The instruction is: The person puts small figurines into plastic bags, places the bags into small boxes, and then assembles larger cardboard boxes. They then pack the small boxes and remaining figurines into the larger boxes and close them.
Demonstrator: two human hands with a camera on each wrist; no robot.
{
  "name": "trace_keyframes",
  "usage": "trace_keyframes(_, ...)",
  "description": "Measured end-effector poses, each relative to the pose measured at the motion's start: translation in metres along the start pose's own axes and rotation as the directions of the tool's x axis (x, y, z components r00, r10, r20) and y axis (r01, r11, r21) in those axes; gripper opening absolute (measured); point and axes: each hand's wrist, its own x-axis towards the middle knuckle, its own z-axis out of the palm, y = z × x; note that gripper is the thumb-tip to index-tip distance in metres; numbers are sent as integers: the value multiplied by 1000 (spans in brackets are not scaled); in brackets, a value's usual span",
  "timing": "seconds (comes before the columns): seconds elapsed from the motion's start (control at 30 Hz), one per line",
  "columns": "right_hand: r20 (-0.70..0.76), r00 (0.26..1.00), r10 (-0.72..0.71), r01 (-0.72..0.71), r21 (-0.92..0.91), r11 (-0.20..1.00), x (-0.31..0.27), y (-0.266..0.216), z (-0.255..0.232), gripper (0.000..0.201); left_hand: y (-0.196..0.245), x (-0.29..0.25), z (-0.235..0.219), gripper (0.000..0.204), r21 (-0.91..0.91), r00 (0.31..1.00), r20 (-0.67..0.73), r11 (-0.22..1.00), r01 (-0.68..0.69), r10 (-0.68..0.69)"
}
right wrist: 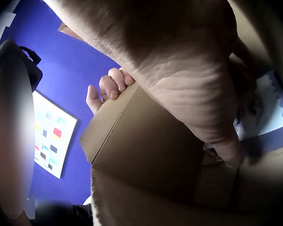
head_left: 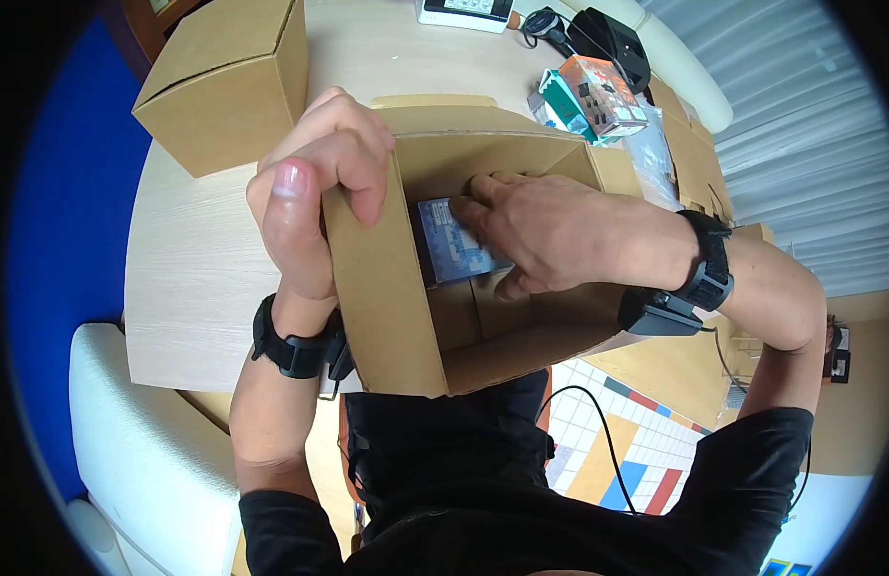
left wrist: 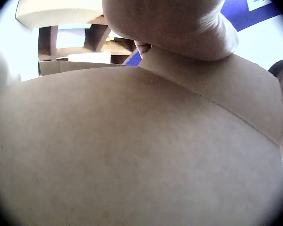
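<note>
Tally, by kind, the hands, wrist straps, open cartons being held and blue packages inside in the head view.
Hands: 2 (left hand, right hand)
Wrist straps: 2 (left strap, right strap)
Open carton: 1
Blue package: 1
Total: 6

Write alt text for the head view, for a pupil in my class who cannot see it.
A person's right hand reaches into an open cardboard box, fingers over a small blue patterned box inside. The left hand grips the open box's side flap. Another cardboard box stands on a pale table.
</note>
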Motion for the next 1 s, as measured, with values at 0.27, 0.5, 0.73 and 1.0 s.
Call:
trace_keyframes(0.27, -13, 999, -47, 49, 199, 979, -13, 6, -2, 77, 0, 0, 1, 60, -20, 1000, 4, 1000, 1, -1)
trace_keyframes(0.5, -21, 999, 38, -31, 284, 958, 0, -1, -5, 68, -1, 0, 3, 60, -16, 1000, -1, 1000, -5, 5)
trace_keyframes(0.73, 153, 988, 11, -50, 253, 966, 3, -7, 11, 77, 2, 2, 3, 62, 2, 1000, 9, 1000, -3, 3)
trace_keyframes(1.0, 158, 986, -61, -17, 452, 892, -9, 0, -8, 67, 4, 2, 6, 63, 16, 1000, 27, 1000, 6, -7)
